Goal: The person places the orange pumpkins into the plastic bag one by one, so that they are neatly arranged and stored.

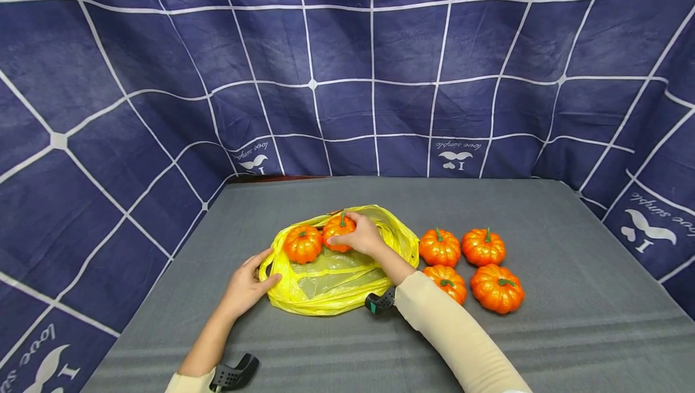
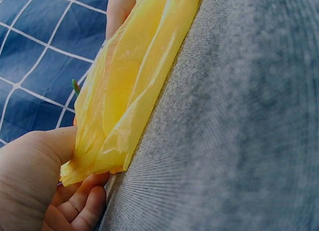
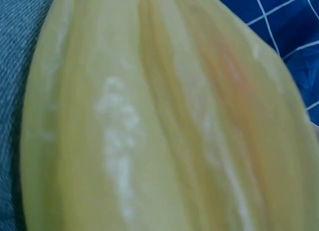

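Note:
A yellow plastic bag [image 1: 336, 307] lies on the table with its mouth spread wide. At its left end my left hand [image 1: 245, 287] holds the rim; in the left wrist view the thumb lies over the yellow plastic [image 2: 124, 101] and the fingers curl at its lower end. Inside the mouth, one small orange pumpkin [image 1: 303, 244] sits on the left. Beside it, my right hand [image 1: 362, 236] grips a second pumpkin [image 1: 335, 237] with a green stem, thumb at the near side and fingers at the top. Yellow plastic [image 3: 149, 116] fills most of the right wrist view and hides that hand.
Several more pumpkins [image 1: 497, 288] stand in a group on the grey table [image 1: 564, 242] right of the bag, one partly behind the right sleeve [image 1: 453, 323]. Blue checked curtains [image 1: 412, 109] hang at the back and both sides.

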`<action>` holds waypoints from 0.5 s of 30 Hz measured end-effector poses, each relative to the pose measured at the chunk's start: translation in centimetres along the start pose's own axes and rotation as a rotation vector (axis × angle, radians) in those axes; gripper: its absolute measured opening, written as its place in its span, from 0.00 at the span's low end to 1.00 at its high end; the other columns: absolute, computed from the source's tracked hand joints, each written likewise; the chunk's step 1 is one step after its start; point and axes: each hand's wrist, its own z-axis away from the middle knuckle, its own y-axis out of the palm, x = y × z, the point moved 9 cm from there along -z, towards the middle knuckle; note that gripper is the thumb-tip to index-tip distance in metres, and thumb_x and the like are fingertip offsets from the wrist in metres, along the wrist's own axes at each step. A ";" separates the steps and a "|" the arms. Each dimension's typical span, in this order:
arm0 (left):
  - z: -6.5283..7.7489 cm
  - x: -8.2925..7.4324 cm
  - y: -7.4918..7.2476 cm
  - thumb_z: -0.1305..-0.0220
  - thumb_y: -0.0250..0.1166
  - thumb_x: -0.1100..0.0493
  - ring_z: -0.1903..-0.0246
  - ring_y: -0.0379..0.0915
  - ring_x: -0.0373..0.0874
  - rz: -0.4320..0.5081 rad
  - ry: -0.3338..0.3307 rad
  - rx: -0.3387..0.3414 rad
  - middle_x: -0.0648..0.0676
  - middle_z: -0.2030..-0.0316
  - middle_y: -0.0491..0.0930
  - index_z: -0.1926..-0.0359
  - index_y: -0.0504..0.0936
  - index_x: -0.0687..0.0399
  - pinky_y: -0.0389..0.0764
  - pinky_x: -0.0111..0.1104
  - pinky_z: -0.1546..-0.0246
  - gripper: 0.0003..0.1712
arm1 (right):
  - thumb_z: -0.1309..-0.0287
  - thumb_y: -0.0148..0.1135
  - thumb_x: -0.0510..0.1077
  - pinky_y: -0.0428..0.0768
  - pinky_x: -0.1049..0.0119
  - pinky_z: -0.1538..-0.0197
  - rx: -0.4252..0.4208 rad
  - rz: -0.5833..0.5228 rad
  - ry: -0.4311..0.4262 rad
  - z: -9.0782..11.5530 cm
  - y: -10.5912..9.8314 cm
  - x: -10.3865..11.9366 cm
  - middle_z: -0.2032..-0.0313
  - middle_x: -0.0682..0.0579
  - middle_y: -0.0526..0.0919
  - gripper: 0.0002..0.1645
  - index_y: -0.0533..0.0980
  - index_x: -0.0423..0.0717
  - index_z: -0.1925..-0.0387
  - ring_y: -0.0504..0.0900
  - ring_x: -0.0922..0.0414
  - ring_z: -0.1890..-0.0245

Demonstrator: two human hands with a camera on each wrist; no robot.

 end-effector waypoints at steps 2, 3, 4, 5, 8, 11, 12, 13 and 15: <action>0.0 0.0 0.0 0.43 0.71 0.60 0.63 0.69 0.47 0.002 0.002 0.001 0.65 0.49 0.77 0.35 0.70 0.68 0.71 0.35 0.62 0.36 | 0.60 0.80 0.53 0.75 0.56 0.45 -0.004 -0.001 0.004 0.0 0.1 -0.1 0.43 0.40 0.76 0.54 0.67 0.38 0.33 0.77 0.47 0.48; 0.0 0.0 0.0 0.43 0.71 0.60 0.63 0.69 0.47 0.002 0.004 0.001 0.65 0.49 0.77 0.35 0.70 0.68 0.71 0.35 0.62 0.36 | 0.60 0.80 0.53 0.75 0.56 0.45 -0.005 -0.001 0.006 0.0 0.1 -0.1 0.43 0.40 0.76 0.54 0.67 0.38 0.33 0.77 0.47 0.48; 0.0 0.0 0.0 0.43 0.71 0.60 0.63 0.69 0.47 0.004 0.005 0.001 0.65 0.49 0.77 0.35 0.70 0.68 0.71 0.35 0.62 0.36 | 0.59 0.80 0.53 0.75 0.55 0.45 -0.005 -0.003 0.007 0.1 0.1 -0.1 0.43 0.40 0.76 0.54 0.67 0.38 0.33 0.77 0.47 0.48; 0.0 0.0 0.0 0.43 0.71 0.60 0.63 0.69 0.47 0.007 0.005 0.002 0.65 0.50 0.77 0.35 0.70 0.68 0.72 0.34 0.62 0.36 | 0.59 0.80 0.53 0.75 0.55 0.45 -0.005 -0.008 0.008 0.1 0.1 -0.2 0.43 0.40 0.75 0.54 0.67 0.39 0.32 0.77 0.47 0.48; 0.0 0.0 0.1 0.43 0.71 0.60 0.63 0.69 0.46 0.009 0.005 0.003 0.65 0.50 0.77 0.35 0.70 0.68 0.71 0.34 0.63 0.36 | 0.58 0.79 0.53 0.75 0.55 0.45 -0.008 -0.017 0.004 0.2 0.1 -0.2 0.43 0.40 0.75 0.53 0.66 0.39 0.32 0.77 0.47 0.48; 0.0 -0.1 0.1 0.43 0.71 0.60 0.64 0.69 0.46 0.011 0.006 -0.001 0.65 0.50 0.77 0.35 0.70 0.68 0.71 0.33 0.64 0.37 | 0.58 0.79 0.54 0.75 0.55 0.45 -0.010 -0.015 0.002 0.3 0.2 -0.2 0.42 0.40 0.74 0.53 0.66 0.40 0.32 0.76 0.46 0.48; 0.0 -0.1 0.1 0.43 0.71 0.60 0.65 0.69 0.45 0.008 0.010 -0.002 0.65 0.51 0.77 0.35 0.70 0.69 0.71 0.32 0.64 0.36 | 0.58 0.79 0.54 0.75 0.54 0.45 -0.010 -0.013 0.002 0.3 0.2 -0.2 0.42 0.40 0.73 0.53 0.66 0.40 0.32 0.76 0.46 0.47; 0.1 -0.1 0.1 0.43 0.71 0.60 0.66 0.69 0.45 0.009 0.010 -0.003 0.65 0.51 0.77 0.36 0.70 0.69 0.71 0.32 0.65 0.36 | 0.58 0.79 0.54 0.74 0.54 0.45 -0.011 -0.010 0.004 0.4 0.2 -0.2 0.41 0.40 0.72 0.53 0.66 0.41 0.32 0.75 0.45 0.47; 0.1 -0.2 0.1 0.44 0.71 0.61 0.67 0.69 0.44 0.013 0.008 -0.004 0.64 0.52 0.77 0.36 0.70 0.69 0.71 0.31 0.66 0.36 | 0.58 0.79 0.56 0.72 0.53 0.43 -0.012 -0.005 0.008 0.4 0.2 -0.2 0.39 0.40 0.70 0.55 0.65 0.44 0.30 0.73 0.45 0.44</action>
